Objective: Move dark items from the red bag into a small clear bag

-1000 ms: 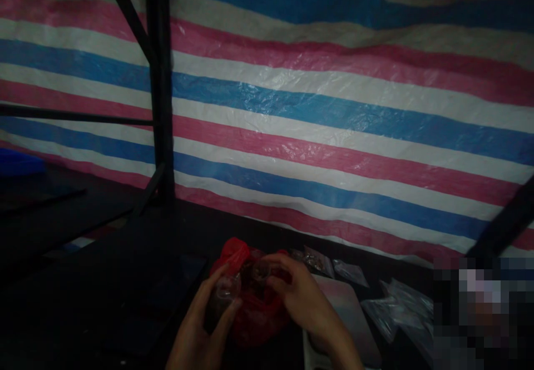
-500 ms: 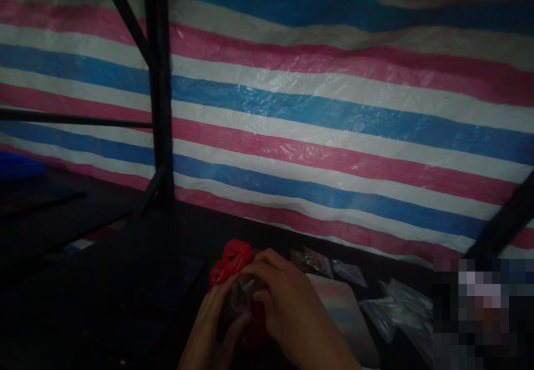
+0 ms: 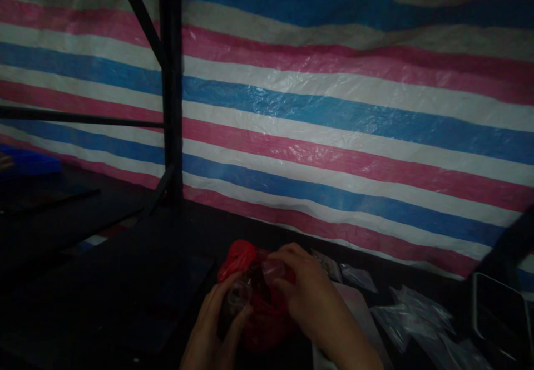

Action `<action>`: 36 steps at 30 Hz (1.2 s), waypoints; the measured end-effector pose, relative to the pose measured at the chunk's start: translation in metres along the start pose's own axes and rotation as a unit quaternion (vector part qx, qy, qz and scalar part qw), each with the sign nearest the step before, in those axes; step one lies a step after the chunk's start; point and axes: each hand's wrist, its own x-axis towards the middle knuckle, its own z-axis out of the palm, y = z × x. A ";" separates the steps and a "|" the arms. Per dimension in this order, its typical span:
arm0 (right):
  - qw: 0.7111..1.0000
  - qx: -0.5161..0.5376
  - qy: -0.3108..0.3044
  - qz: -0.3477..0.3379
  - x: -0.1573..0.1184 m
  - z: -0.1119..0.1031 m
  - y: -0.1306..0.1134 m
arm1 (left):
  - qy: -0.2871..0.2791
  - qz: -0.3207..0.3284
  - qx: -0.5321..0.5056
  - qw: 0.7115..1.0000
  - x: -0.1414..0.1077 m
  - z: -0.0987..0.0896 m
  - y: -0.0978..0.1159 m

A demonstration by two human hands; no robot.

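A red plastic bag (image 3: 267, 325) stands on the dark table, its mouth open upward and its crumpled rim (image 3: 238, 256) at the far left. My left hand (image 3: 219, 320) is curled around a small clear plastic bag (image 3: 238, 296) at the red bag's near left side. Over the red bag's right side, my right hand (image 3: 302, 286) pinches a small piece of clear plastic (image 3: 273, 271) between thumb and fingers. What lies inside the red bag is too dark to tell.
Right of the hands lie a pale flat sheet (image 3: 359, 309), small bags with dark contents (image 3: 327, 264), several clear bags (image 3: 413, 314) and a phone-like framed object (image 3: 500, 317). A black post (image 3: 171, 97) stands before striped sheeting. Another person's fingers touch a blue tray (image 3: 37, 162) at far left.
My hands have moved apart, the right one rightward with clear plastic, showing the red bag's opening. The view has shifted slightly left. Another person's fingers have appeared at the blue tray.
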 end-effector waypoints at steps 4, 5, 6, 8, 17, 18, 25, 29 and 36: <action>0.991 -0.124 -0.030 0.030 0.015 0.022 0.008 | 0.057 0.007 0.039 0.998 0.005 -0.007 0.007; 0.987 -0.151 -0.035 0.031 0.019 0.028 0.010 | 0.066 0.001 0.045 0.997 0.007 -0.008 0.009; 0.983 -0.176 -0.039 0.033 0.022 0.034 0.011 | 0.067 -0.014 0.043 0.997 0.008 -0.007 0.010; 0.975 -0.214 -0.042 0.048 0.027 0.042 0.014 | 0.056 -0.064 0.011 0.996 0.010 -0.006 0.013; 0.994 -0.056 -0.019 0.090 0.026 0.058 0.027 | -0.010 -0.186 -0.112 0.976 0.015 -0.013 0.032; 0.995 -0.043 -0.017 0.091 0.025 0.058 0.029 | -0.016 -0.189 -0.115 0.975 0.016 -0.014 0.032; 0.990 0.098 -0.042 0.092 0.018 0.055 0.037 | -0.013 -0.161 -0.096 0.982 0.018 -0.016 0.026; 0.982 0.165 -0.033 0.088 0.011 0.049 0.043 | -0.025 -0.140 -0.076 0.987 0.017 -0.012 0.025; 0.974 0.218 0.002 0.059 -0.001 0.024 0.034 | -0.009 -0.065 -0.011 0.998 0.011 0.000 0.009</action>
